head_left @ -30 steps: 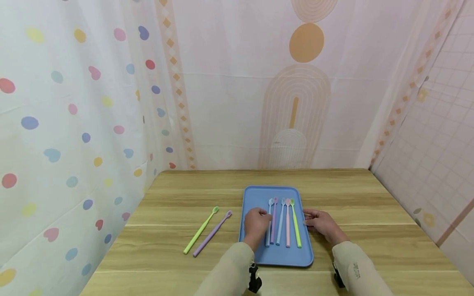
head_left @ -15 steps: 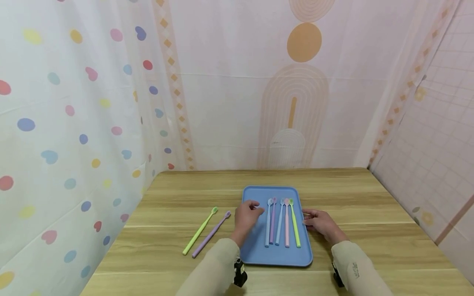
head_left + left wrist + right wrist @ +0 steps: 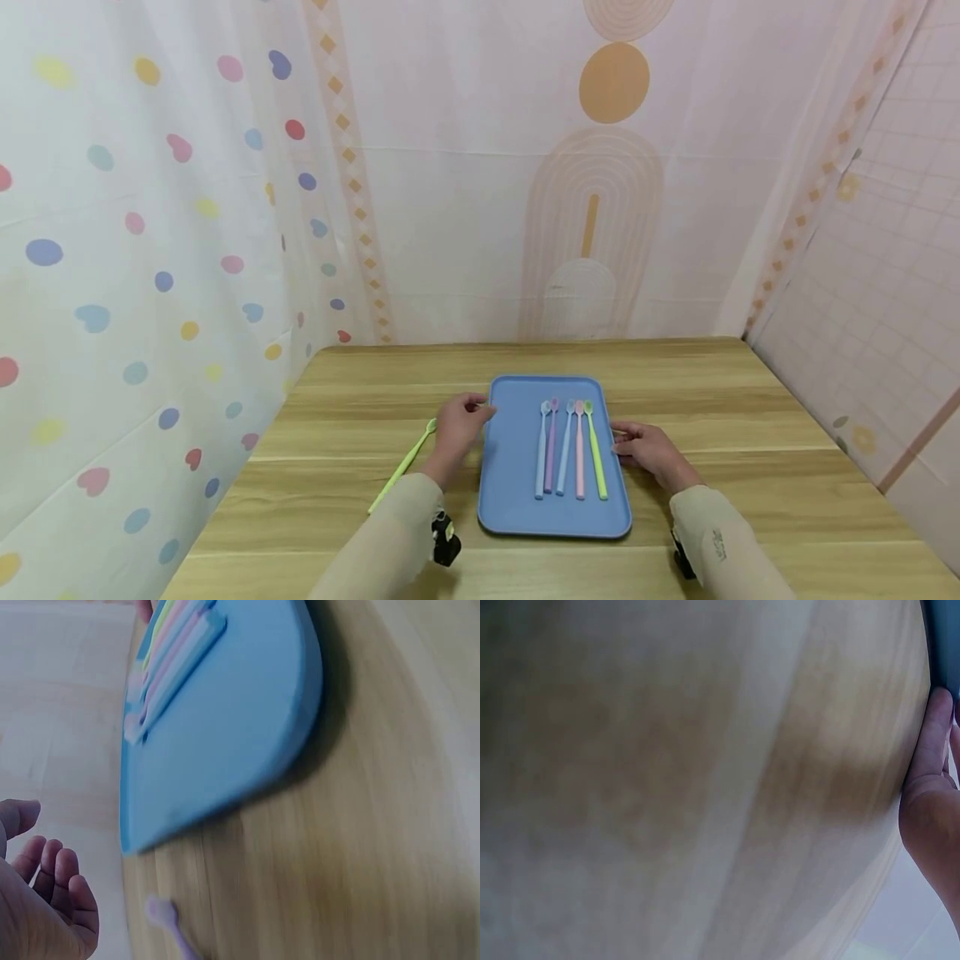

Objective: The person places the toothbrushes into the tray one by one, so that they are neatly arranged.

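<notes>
On the table lies a blue tray (image 3: 510,475) holding several toothbrushes side by side: a light blue one (image 3: 542,454), a purple one (image 3: 552,450), another light blue one (image 3: 564,454), a pink one (image 3: 580,458) and a green one (image 3: 597,460). Just left of the tray hovers my left hand (image 3: 454,432), its fingers loosely bent around nothing. Under its wrist a second green toothbrush (image 3: 405,465) is partly covered. A loose purple toothbrush (image 3: 162,912) shows in the left wrist view but is hidden in the head view. My right hand (image 3: 652,454) touches the tray's right edge with its fingers.
The wood-grain table (image 3: 735,400) reaches back to a patterned curtain (image 3: 450,250). Dotted cloth (image 3: 187,250) hangs along the left side, and a checked one (image 3: 885,292) on the right.
My left hand has moved left, off the toothbrushes on the tray and past its left edge, now covering the loose purple toothbrush. The right hand stays at the tray's edge.
</notes>
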Demonstrator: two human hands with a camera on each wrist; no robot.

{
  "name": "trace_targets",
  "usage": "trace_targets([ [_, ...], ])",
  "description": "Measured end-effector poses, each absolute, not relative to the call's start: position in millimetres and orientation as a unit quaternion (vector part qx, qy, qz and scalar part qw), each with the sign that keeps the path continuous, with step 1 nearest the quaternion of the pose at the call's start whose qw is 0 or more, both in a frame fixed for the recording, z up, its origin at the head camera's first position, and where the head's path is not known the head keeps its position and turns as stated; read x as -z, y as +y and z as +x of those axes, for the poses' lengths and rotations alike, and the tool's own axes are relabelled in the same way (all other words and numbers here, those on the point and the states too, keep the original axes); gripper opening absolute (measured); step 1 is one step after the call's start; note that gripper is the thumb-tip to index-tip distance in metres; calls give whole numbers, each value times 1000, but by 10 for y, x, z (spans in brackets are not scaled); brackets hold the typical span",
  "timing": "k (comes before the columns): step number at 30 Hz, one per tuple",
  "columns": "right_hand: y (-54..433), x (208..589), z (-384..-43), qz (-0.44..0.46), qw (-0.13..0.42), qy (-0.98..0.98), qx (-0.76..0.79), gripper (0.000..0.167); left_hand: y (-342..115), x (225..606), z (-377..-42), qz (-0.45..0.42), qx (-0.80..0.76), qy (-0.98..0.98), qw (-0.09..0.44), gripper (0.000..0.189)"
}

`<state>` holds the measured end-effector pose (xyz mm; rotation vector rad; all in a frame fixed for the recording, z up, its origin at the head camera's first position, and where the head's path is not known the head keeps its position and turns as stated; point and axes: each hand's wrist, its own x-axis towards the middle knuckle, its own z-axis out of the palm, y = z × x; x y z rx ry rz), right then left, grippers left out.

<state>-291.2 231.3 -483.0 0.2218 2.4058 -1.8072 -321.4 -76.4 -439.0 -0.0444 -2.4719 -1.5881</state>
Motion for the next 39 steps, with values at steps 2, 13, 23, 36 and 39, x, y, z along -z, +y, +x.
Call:
trace_targets([
  [2,2311,4828,-2912,70,62,796,597,48,-855,4383,-3231,-16,537,-837,109,25],
  [13,2291,4781,-2894,69,67,794,600,49,-1362,4375,-3248,6,519,-849,99,29],
  [23,2298,4782,-2897,80,68,796,596,48,-1789,4456,-3223,6,485,-870,86,33],
  [36,2299,4799,-2905,81,65,796,597,49,-2149,4598,-3125,-10,466,-884,33,34],
  [39,2299,4793,-2904,81,66,796,596,49,-2175,4622,-3087,-10,463,-886,18,33],
])
